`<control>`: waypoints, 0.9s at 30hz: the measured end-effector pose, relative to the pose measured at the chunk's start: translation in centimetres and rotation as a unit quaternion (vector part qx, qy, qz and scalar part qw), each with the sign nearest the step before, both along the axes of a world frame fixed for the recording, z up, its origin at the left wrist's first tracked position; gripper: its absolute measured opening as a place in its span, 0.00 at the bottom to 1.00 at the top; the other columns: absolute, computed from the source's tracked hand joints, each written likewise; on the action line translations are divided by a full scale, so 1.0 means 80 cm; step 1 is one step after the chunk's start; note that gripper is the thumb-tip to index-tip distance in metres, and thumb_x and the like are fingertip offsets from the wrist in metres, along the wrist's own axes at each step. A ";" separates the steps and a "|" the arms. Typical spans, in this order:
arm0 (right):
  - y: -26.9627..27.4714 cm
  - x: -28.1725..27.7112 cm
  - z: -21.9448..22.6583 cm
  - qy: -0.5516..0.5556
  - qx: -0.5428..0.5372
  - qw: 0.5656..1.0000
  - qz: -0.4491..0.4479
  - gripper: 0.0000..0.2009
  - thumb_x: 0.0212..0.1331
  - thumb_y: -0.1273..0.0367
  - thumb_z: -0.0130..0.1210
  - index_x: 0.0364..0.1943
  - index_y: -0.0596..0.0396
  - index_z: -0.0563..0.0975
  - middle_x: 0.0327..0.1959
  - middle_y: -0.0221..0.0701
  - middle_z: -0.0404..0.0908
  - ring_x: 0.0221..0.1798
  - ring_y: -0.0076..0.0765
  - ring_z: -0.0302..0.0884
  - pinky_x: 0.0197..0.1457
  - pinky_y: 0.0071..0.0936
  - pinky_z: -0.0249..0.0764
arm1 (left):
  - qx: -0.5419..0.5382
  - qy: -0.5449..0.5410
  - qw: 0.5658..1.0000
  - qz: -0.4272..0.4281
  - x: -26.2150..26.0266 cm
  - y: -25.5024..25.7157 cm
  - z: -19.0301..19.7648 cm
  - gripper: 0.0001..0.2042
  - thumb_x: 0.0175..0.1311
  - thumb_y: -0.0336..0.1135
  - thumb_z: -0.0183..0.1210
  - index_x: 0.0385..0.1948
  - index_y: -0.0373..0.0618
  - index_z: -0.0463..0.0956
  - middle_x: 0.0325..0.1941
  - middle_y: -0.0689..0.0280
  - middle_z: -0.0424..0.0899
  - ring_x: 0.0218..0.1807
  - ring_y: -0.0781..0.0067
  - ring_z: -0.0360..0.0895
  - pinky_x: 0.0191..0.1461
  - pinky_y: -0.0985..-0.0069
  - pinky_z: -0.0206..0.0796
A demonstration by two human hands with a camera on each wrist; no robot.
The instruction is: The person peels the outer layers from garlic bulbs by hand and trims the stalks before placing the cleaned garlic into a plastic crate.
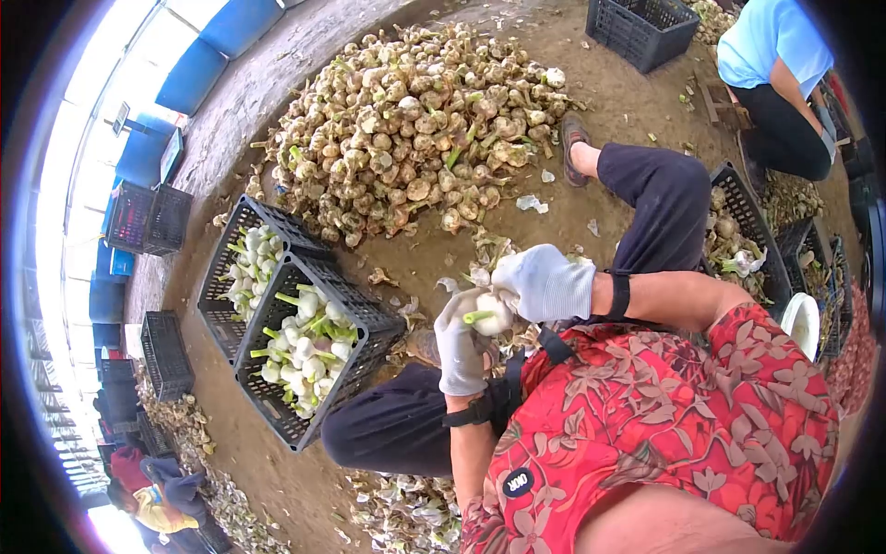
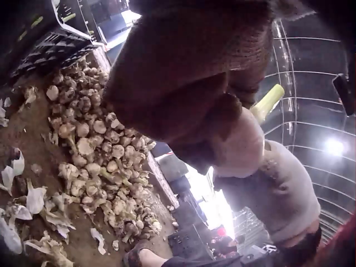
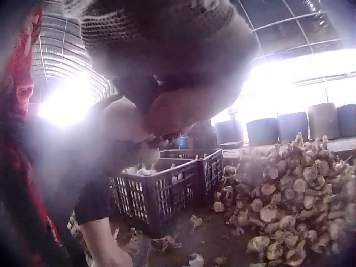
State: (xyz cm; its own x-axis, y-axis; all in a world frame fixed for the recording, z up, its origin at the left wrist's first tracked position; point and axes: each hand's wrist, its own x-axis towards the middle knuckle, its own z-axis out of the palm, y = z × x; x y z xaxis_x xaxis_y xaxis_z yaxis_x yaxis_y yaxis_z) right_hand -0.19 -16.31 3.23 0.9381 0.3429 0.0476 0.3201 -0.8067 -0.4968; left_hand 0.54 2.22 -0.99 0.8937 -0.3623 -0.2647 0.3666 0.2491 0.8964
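Observation:
A peeled-looking white garlic bulb (image 1: 494,319) with a short green stem is between two gloved hands in the head view. The left hand (image 1: 460,349) grips it from the left and below. Curled fingers of the right hand (image 1: 544,284) lie against its upper right side; whether they pinch bulb or skin is hidden. In the left wrist view, the bulb (image 2: 242,146) shows between the dark left hand (image 2: 186,78) and the right hand (image 2: 272,192), stem pointing up. The right wrist view has the right hand (image 3: 172,61) large above, its fingertips partly hidden.
Two black crates (image 1: 318,427) of white bulbs stand at the left. Beyond the hands lies a large pile of unpeeled garlic (image 1: 397,138). Loose skins (image 1: 532,203) litter the ground. At the right are more crates (image 1: 752,217), a white bucket (image 1: 801,323) and another person (image 1: 771,55).

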 end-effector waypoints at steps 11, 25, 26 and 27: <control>0.017 -0.009 -0.044 -0.084 0.099 0.985 -0.111 0.08 0.53 0.65 0.54 0.27 0.54 0.77 0.26 0.41 0.78 0.30 0.51 0.79 0.32 0.42 0.75 | 0.044 -0.011 0.991 0.125 -0.007 -0.036 -0.004 0.21 0.69 0.41 0.52 0.57 0.37 0.69 0.47 0.61 0.78 0.46 0.76 0.75 0.49 0.79 0.67; -0.033 -0.006 -0.023 0.193 -0.160 0.963 0.103 0.09 0.48 0.65 0.56 0.31 0.52 0.80 0.25 0.42 0.80 0.32 0.53 0.80 0.36 0.44 0.75 | -0.506 0.159 0.835 0.149 0.023 0.011 -0.012 0.20 0.67 0.40 0.45 0.55 0.41 0.74 0.64 0.52 0.72 0.67 0.47 0.66 0.71 0.47 0.54; -0.037 -0.008 -0.027 0.215 -0.224 0.936 0.164 0.10 0.47 0.65 0.56 0.34 0.52 0.80 0.26 0.42 0.80 0.33 0.52 0.80 0.36 0.44 0.75 | -0.524 0.159 0.822 0.157 0.025 0.017 -0.016 0.20 0.67 0.41 0.44 0.55 0.41 0.74 0.64 0.52 0.72 0.67 0.46 0.65 0.71 0.47 0.54; -0.037 -0.009 -0.028 0.172 -0.200 0.953 0.150 0.10 0.48 0.65 0.57 0.34 0.52 0.80 0.28 0.41 0.80 0.35 0.51 0.80 0.38 0.43 0.76 | -0.523 0.151 0.823 0.164 0.026 0.020 -0.016 0.20 0.67 0.40 0.44 0.55 0.40 0.74 0.63 0.51 0.72 0.67 0.46 0.65 0.71 0.47 0.53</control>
